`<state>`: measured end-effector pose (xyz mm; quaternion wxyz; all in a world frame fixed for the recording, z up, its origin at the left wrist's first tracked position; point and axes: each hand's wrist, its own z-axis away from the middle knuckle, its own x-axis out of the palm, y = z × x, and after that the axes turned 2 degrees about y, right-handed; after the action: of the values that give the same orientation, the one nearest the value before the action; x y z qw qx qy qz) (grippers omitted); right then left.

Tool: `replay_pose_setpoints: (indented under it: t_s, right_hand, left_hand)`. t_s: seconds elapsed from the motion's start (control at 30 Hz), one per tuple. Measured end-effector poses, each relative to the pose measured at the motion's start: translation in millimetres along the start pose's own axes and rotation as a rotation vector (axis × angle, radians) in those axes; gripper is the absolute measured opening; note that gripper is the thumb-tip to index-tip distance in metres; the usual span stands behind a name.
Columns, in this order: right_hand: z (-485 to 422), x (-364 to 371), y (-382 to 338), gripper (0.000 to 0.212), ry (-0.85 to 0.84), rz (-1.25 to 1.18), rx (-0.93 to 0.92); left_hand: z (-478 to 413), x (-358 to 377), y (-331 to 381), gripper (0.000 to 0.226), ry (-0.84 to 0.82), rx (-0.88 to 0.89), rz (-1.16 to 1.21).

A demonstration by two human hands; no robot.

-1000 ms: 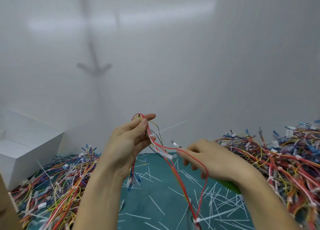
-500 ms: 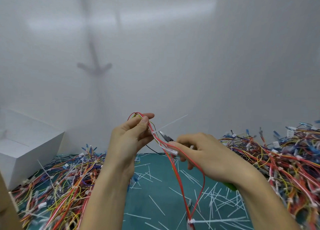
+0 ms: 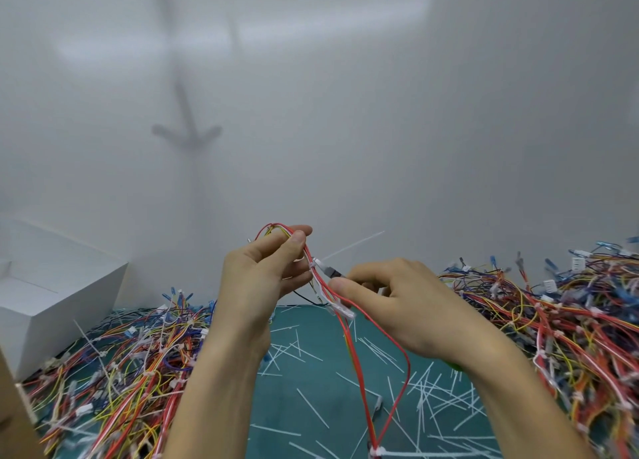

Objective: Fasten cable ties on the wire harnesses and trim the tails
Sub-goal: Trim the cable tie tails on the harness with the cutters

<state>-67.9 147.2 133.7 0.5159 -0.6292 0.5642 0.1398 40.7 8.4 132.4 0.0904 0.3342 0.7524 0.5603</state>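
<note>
A teal mat [image 3: 304, 406] covers the work surface, and it is littered with cut white tails [image 3: 435, 389] lying at all angles. A pile of coloured harnesses [image 3: 121, 365] spreads over its left side and a taller pile [image 3: 560, 327] rises at the right. Behind them stands a plain white wall [image 3: 380, 130] with a faint grey shadow [image 3: 186, 133] on it. A white box [image 3: 52, 303] sits at the far left, and a strip of brown cardboard [image 3: 14, 417] is cut off by the lower left corner. Above the mat, between the piles, the left hand [image 3: 262, 279] pinches the top bend of a wire harness [image 3: 348, 341] between thumb and forefinger, the other fingers curled behind it. The red and yellow wires hang down from there to the bottom edge. A white cable tie [image 3: 352, 246] is fastened round them just beside the left fingertips, its long tail pointing up and to the right. The right hand [image 3: 408, 306] has its fingers curled round a pair of cutters [image 3: 331, 271]. Only the metal nose shows, close against the tie's head, and whether the blades are apart cannot be told. The handles are hidden inside the hand, save for a green sliver under the wrist. The far ends of both piles are blurred.
</note>
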Motion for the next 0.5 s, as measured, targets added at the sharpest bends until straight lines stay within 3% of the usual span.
replay_pose_setpoints:
  t_s: [0.17,0.5]
  right_hand:
    - [0.7,-1.5,1.4,0.046,-0.009,0.005,-0.009]
    - [-0.7,-2.2,2.0,0.061,0.013,0.048,-0.04]
  left_hand:
    - [1.2,1.8,-0.9,0.012,0.01,-0.004,-0.036]
    - [0.8,1.5,-0.2,0.012,0.021,-0.006,-0.05]
